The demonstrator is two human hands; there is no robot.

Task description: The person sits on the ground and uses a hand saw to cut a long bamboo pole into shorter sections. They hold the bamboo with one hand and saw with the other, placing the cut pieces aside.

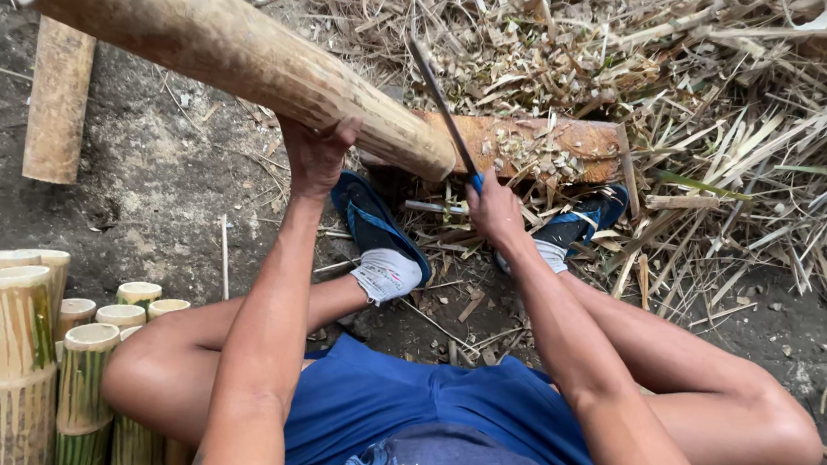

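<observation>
Bamboo pole (221, 41) in left hand (316, 154)

bamboo pole (231, 42) on wood block (551, 147); cut tubes (72, 372) left.

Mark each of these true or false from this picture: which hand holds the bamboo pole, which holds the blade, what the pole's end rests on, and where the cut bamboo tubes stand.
1. The left hand grips the long bamboo pole. True.
2. The right hand holds a hammer. False: it holds a long knife with a blue handle.
3. The pole's near end rests on a wooden block. True.
4. The cut bamboo tubes stand at the person's right. False: they stand at the left.
</observation>
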